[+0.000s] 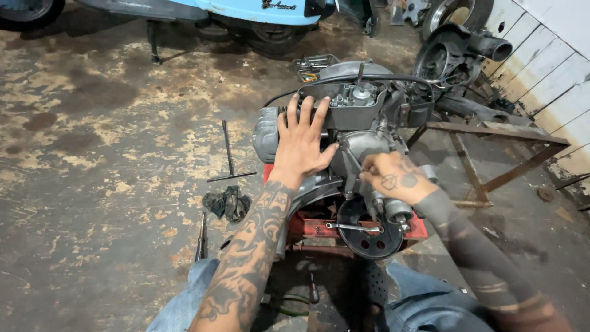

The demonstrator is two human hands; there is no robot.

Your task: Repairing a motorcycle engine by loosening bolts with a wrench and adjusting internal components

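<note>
My left hand (302, 144) lies flat, fingers spread, bracing the scooter engine (344, 132); my right hand (393, 178) (at four o'clock) pinches a wrench (353, 161), mid-bolt-turning; next needs steady torque.

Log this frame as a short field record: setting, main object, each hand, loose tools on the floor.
setting: stained concrete workshop floor
main object: grey scooter engine on a red stand
left hand: flat, fingers spread on the engine casing
right hand: gripping a thin tool against the engine's side
floor tools: T-handle wrench, dark rag
on stand: spanner
background: blue scooter
</note>
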